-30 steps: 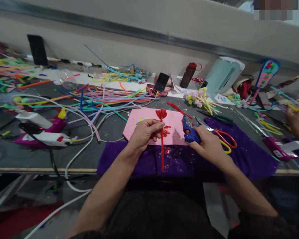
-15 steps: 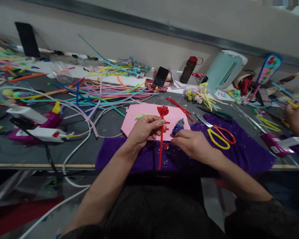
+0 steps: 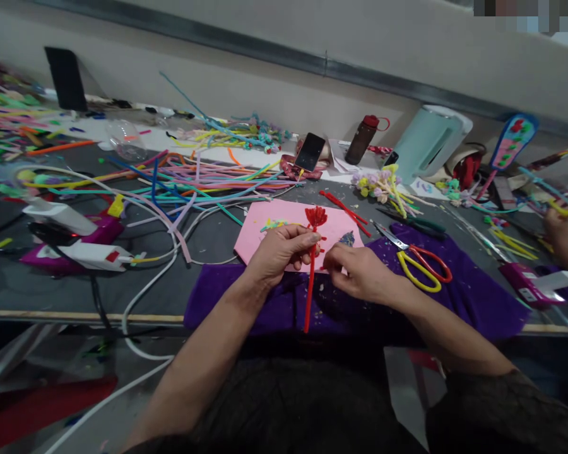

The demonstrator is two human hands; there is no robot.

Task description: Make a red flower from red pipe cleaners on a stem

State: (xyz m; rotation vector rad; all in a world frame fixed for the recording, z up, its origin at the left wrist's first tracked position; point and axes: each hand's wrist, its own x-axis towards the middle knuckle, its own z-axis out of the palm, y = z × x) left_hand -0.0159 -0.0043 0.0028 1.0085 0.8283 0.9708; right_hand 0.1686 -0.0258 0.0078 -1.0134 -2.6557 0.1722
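Grey worktable (image 3: 208, 243) strewn with coloured pipe cleaners; purple felt cloth (image 3: 459, 287) spread along its near edge, with a pink rectangular paper sheet (image 3: 288, 230) lying partly on the cloth's far edge. Left hand (image 3: 279, 252) pinches the red pipe-cleaner flower stem (image 3: 309, 287) just below its ruffled head, stem hanging upright over the cloth. Right hand (image 3: 360, 272), fingers curled, has come in beside the stem, fingertips pinched near it; what they grip cannot be made out. A second ago this hand held the blue glue gun (image 3: 347, 239) farther right; the gun now lies on the pink sheet behind the knuckles. Yellow-and-red-handled scissors (image 3: 419, 265) rest unmoved on the cloth, right of the hand.
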